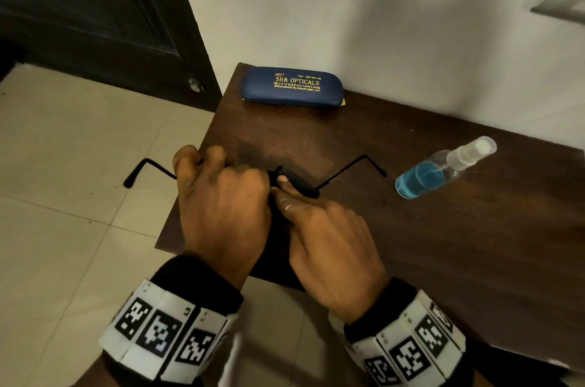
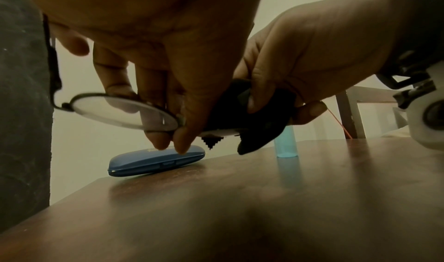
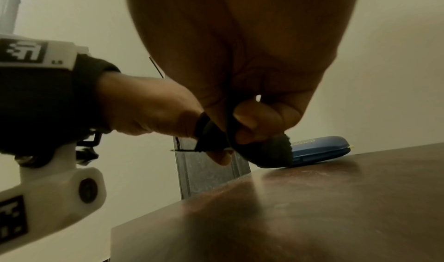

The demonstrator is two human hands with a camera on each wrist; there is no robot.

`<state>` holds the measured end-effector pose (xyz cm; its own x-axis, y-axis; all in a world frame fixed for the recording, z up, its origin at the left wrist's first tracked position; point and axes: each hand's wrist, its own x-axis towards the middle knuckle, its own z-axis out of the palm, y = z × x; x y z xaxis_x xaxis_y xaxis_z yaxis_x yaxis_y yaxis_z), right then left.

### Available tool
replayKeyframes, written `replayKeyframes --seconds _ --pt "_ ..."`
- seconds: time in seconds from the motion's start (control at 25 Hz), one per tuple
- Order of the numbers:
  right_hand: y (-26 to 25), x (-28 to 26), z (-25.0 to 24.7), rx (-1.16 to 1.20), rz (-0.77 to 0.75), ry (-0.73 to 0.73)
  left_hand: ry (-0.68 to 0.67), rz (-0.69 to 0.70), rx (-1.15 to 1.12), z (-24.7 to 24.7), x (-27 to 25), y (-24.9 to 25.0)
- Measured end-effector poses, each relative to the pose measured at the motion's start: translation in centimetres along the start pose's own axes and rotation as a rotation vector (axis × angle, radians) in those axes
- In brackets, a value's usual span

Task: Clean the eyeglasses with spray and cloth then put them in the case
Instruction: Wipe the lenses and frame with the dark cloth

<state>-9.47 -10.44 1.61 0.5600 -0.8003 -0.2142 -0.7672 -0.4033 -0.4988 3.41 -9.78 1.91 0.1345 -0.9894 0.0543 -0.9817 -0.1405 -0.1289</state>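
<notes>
Thin black-rimmed eyeglasses (image 2: 120, 112) are held just above the dark wooden table (image 1: 411, 244), both temples (image 1: 129, 181) spread open. My left hand (image 1: 218, 171) grips the frame near the bridge, its fingers curled round it (image 2: 168, 142). My right hand (image 1: 285, 192) pinches a black cloth (image 1: 297, 182) over the right lens, thumb and fingers on opposite sides (image 3: 264, 152). That lens is hidden by the cloth. A shut blue case (image 1: 292, 86) with gold lettering lies at the table's far edge. A clear spray bottle (image 1: 443, 168) of blue liquid stands to the right.
The table stands against a pale wall (image 1: 380, 7). A dark door (image 1: 95, 22) and a tiled floor (image 1: 63, 165) lie to the left, past the table's left edge. The left temple hangs out over that edge.
</notes>
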Motion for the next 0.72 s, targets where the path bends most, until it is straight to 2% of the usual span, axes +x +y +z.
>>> replayKeyframes --seconds 0.12,0.2,0.32,0.4,0.56,0.6,0.72 --pt "0.2 0.1 -0.7 0.080 -0.061 -0.040 -0.010 -0.031 0.013 0.1 0.1 -0.5" --pt "0.2 -0.1 -0.6 0.044 -0.068 -0.037 -0.006 -0.058 0.006 0.3 0.3 -1.2" --pt "0.3 -0.5 -0.3 -0.015 0.013 0.104 -0.024 -0.083 0.021 0.2 0.6 -1.5" --pt "0.2 -0.3 -0.3 -0.048 0.017 0.148 -0.027 -0.071 0.027 0.2 0.6 -1.1" --pt "-0.2 -0.1 -0.2 -0.051 -0.074 -0.051 -0.008 -0.037 -0.013 0.2 0.2 -0.7" --pt "-0.2 -0.2 -0.4 -0.053 -0.069 -0.056 -0.009 -0.046 -0.008 0.2 0.2 -0.9" --pt "0.0 -0.3 -0.9 -0.034 0.026 0.124 -0.016 -0.069 -0.014 0.4 0.5 -1.2"
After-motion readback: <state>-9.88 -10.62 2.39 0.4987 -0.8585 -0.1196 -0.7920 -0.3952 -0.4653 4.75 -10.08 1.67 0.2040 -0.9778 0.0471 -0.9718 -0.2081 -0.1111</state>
